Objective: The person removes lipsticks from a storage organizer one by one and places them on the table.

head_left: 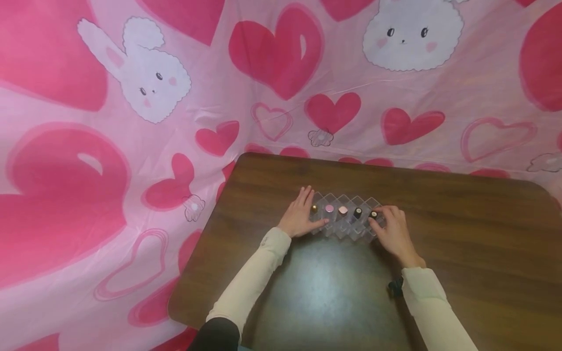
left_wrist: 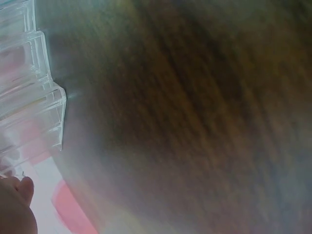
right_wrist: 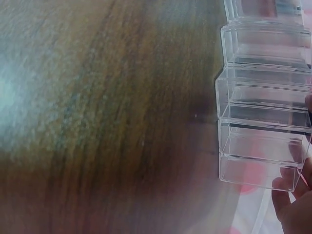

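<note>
A clear plastic lipstick organizer with diamond-shaped compartments lies on the table, several capped tubes standing in a row within it. In the head view, my left hand rests against its left end, fingers straight and thumb spread along the near side. At the opposite end, my right hand pinches the rightmost black lipstick between thumb and fingertips. The left wrist view catches the organizer's clear wall and part of a hand low at the left. Fingers touch the organizer's end in the right wrist view.
The dark wooden table has rounded corners. A pink cloth printed with hearts and rabbits hangs behind it and along its left side. Among the standing tubes are a gold cap, a pink cap and another black tube.
</note>
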`<state>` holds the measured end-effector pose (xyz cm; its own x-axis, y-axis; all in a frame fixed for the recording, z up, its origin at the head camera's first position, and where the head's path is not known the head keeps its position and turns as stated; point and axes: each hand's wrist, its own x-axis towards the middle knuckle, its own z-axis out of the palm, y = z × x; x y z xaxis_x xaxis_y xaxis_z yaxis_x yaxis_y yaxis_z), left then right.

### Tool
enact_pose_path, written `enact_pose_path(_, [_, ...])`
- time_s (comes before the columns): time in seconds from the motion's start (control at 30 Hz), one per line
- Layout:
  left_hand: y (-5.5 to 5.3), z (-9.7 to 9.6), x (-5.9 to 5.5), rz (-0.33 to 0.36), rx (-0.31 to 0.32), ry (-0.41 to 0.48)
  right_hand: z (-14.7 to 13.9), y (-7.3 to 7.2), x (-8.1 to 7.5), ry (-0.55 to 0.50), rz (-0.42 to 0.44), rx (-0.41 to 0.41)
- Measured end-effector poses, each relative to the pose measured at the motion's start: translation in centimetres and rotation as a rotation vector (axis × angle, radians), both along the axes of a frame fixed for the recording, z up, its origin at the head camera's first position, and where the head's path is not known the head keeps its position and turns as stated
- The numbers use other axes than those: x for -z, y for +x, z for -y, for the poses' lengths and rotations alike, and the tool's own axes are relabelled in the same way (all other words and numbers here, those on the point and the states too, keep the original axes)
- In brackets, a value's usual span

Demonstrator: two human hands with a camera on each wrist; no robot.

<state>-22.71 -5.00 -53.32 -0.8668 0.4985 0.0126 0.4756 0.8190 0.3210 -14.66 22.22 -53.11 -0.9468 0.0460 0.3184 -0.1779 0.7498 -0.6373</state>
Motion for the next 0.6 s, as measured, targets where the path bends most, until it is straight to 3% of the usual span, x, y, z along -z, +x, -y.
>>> enact_pose_path(0.27, [0.03,0.01,-0.09,0.002,0.007,0.001,0.04,-0.04,-0.07,0.014,-0.015,0.008])
enact_pose_path(0.6, [0.18,0.14,0.06,-0.002,0.013,0.033,-0.07,0.08,-0.5,0.006,0.074,0.001])
